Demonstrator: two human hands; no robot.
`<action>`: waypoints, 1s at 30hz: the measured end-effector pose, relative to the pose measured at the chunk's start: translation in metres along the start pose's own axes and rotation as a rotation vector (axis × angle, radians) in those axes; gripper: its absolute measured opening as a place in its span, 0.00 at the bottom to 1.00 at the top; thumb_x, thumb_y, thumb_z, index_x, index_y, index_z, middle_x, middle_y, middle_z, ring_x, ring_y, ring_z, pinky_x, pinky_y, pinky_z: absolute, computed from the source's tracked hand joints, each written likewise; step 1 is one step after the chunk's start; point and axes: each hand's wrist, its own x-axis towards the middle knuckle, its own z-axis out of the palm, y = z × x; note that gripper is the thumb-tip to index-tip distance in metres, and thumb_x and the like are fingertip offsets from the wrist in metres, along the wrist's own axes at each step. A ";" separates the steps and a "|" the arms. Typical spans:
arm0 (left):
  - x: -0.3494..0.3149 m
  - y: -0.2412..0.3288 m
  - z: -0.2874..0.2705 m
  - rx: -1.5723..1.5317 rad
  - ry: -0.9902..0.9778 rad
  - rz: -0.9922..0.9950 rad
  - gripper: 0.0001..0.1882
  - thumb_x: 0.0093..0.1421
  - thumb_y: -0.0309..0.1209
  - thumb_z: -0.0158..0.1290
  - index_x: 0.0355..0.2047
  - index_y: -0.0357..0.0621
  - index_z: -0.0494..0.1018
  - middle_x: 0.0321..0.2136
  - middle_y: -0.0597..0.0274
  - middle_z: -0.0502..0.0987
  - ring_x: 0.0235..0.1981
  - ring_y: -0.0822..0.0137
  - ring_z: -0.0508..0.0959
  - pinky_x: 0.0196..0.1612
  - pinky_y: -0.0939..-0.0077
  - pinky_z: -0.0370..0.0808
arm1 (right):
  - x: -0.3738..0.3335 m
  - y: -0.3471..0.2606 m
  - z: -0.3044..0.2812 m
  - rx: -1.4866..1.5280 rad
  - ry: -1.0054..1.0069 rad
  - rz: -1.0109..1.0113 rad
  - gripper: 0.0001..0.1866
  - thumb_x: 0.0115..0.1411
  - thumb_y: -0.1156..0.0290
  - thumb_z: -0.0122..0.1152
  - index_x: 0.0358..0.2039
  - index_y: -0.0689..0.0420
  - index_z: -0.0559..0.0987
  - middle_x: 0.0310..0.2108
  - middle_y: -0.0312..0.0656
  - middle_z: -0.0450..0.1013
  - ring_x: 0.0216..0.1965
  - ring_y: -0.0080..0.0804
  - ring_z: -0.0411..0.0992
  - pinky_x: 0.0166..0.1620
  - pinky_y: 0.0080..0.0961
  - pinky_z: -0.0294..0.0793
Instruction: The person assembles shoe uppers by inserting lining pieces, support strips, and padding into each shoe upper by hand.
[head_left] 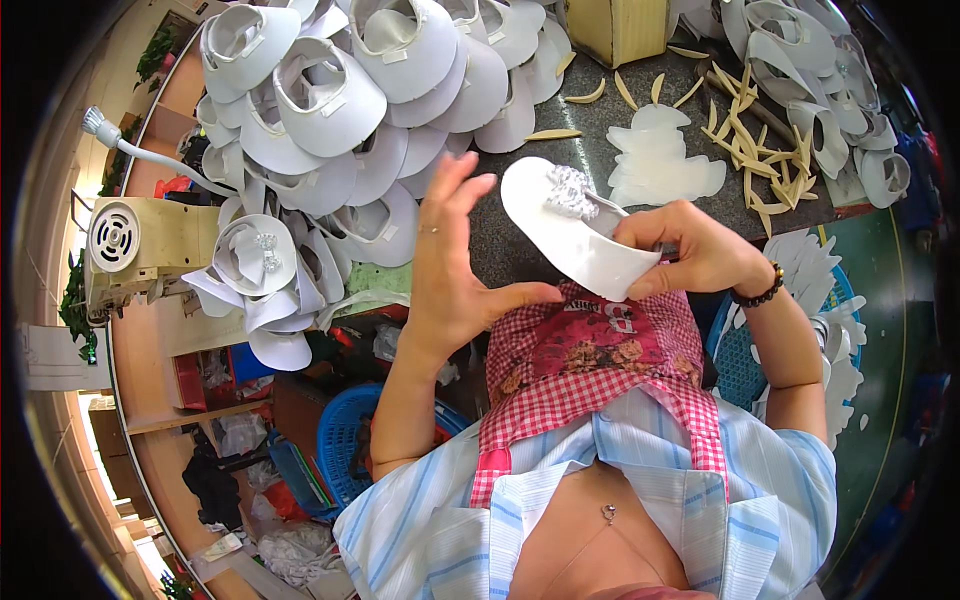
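A white shoe upper (550, 235) with a silvery sparkling ornament (572, 192) is held up over the dark worktop. My right hand (690, 250) grips its near right end, with the thumb on the outer face and fingers inside the opening. To its left, my left hand (455, 260) is raised with fingers apart and thumb pointing toward the upper, holding nothing. Behind that hand, many similar white uppers (330, 95) lie in an overlapping heap. A smaller group, with one ornamented upper (255, 256) on top, sits further left.
Curved cream strips (765, 150) lie scattered on the worktop (510, 258) beside stacked flat white pieces (665, 160). A cream sewing machine (145, 240) and bent lamp (160, 160) stand left. Blue baskets flank me, one (345, 440) on the left and another (740, 370) holding white pieces.
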 end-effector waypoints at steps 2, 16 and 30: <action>0.006 0.007 -0.001 0.255 0.172 0.206 0.32 0.45 0.41 0.66 0.48 0.39 0.70 0.51 0.49 0.71 0.55 0.50 0.69 0.56 0.61 0.66 | 0.003 -0.008 -0.005 0.075 -0.077 0.061 0.18 0.49 0.73 0.69 0.40 0.64 0.77 0.31 0.36 0.76 0.32 0.18 0.71 0.37 0.19 0.71; -0.036 -0.005 0.068 -0.607 0.119 -0.609 0.18 0.67 0.36 0.45 0.34 0.31 0.75 0.26 0.64 0.78 0.27 0.82 0.72 0.30 0.85 0.69 | 0.009 0.027 0.056 0.310 0.488 0.441 0.24 0.65 0.54 0.47 0.30 0.66 0.76 0.21 0.37 0.73 0.17 0.20 0.70 0.21 0.14 0.70; -0.014 -0.025 0.102 -0.491 -0.220 -0.535 0.16 0.66 0.32 0.45 0.50 0.38 0.71 0.18 0.65 0.76 0.16 0.83 0.69 0.20 0.90 0.67 | -0.301 0.021 0.003 -0.030 0.911 0.848 0.14 0.60 0.62 0.59 0.29 0.62 0.79 0.16 0.33 0.71 0.17 0.16 0.70 0.21 0.17 0.67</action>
